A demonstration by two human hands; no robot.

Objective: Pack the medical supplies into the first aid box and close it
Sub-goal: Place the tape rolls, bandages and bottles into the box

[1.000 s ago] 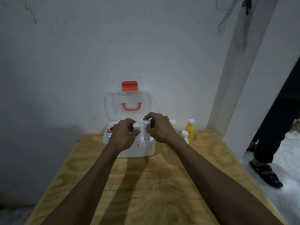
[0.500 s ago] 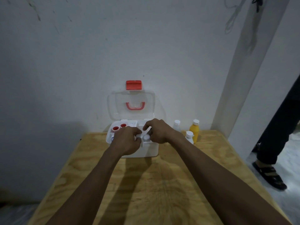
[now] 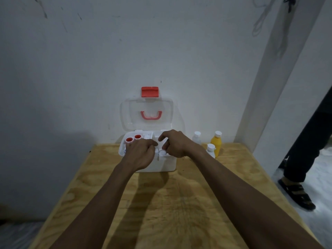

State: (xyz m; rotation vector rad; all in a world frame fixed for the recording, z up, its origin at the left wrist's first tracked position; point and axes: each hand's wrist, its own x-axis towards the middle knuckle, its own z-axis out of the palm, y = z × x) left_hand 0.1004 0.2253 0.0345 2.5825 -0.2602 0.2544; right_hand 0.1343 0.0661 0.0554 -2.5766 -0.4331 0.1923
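The white first aid box [image 3: 161,167] stands at the table's far edge, its clear lid [image 3: 131,114] with a red latch propped open against the wall. Two red-capped containers [image 3: 133,138] sit in its left rear corner. My left hand [image 3: 142,153] lies curled over the box's front left, hiding whatever is under its fingers. My right hand [image 3: 177,144] hovers over the right side with fingers spread, just above a white bottle cap [image 3: 162,152] inside the box. Right of the box stand a clear bottle [image 3: 196,138], a yellow bottle [image 3: 216,143] and a small white bottle [image 3: 210,150].
The plywood table [image 3: 179,203] butts against a white wall; its right edge drops to the floor. A person's dark-trousered leg and sandalled foot [image 3: 296,193] stand on the floor to the right, beside a white pillar [image 3: 278,78].
Both hands came down from holding white bottles above the box and lowered them inside. My right hand's fingers have since spread apart off its bottle.
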